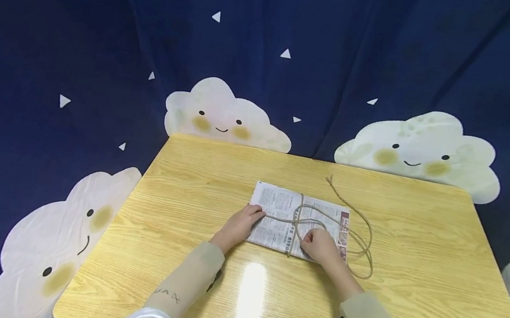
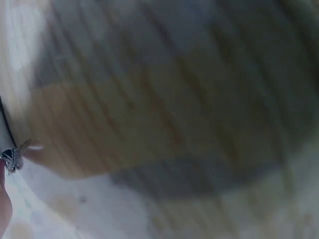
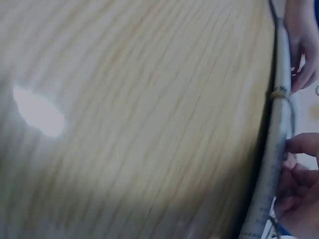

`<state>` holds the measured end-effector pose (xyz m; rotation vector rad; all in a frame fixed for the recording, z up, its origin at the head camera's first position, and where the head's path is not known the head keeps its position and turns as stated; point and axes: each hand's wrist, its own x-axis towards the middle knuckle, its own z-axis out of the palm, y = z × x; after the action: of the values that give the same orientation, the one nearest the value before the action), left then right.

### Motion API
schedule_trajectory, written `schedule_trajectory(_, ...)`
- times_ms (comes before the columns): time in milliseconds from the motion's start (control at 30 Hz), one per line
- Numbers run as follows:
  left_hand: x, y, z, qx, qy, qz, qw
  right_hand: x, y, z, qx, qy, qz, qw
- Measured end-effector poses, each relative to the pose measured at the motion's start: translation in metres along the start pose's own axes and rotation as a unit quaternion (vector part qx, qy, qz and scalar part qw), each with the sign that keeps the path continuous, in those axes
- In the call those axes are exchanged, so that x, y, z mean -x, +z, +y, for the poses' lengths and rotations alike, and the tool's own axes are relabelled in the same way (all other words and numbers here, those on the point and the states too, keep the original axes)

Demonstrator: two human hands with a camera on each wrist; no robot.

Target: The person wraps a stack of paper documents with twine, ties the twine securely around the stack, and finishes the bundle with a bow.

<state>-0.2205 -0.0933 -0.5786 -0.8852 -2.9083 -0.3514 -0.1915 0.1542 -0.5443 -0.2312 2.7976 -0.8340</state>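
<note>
A navy curtain (image 1: 250,59) with smiling clouds (image 1: 229,116) hangs in front of you, behind the wood-grain tabletop (image 1: 424,283). Near the middle of that tabletop the folded newspaper packet (image 1: 275,233) lies flat between your hands. Your left hand (image 1: 240,225) is at its left edge, fingers bent, pinching a straight strand of the twine (image 1: 295,223). Your right hand (image 1: 321,246), over the packet's right half, pinches another strand between thumb and fingers. The twine crosses itself on top, and its slack loops past the packet's right edge onto the wood.
</note>
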Motion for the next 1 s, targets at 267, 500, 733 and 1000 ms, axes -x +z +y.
schedule_trajectory(267,0.0,0.001,0.001,-0.004,-0.002,0.006,1.0,0.03,-0.004,-0.008,-0.026,0.052,-0.021,0.9981)
schedule_trajectory(500,0.0,0.0,0.002,-0.004,-0.003,0.001,1.0,0.046,0.003,-0.006,0.012,0.016,0.002,0.9998)
schedule_trajectory(733,-0.003,-0.004,0.013,-0.007,-0.022,0.034,0.9992,0.037,-0.019,0.006,-0.035,0.022,0.017,0.999)
schedule_trajectory(1000,-0.016,-0.01,0.059,0.061,-0.061,0.079,0.9932,0.024,-0.086,0.052,-0.059,0.088,0.137,0.9848)
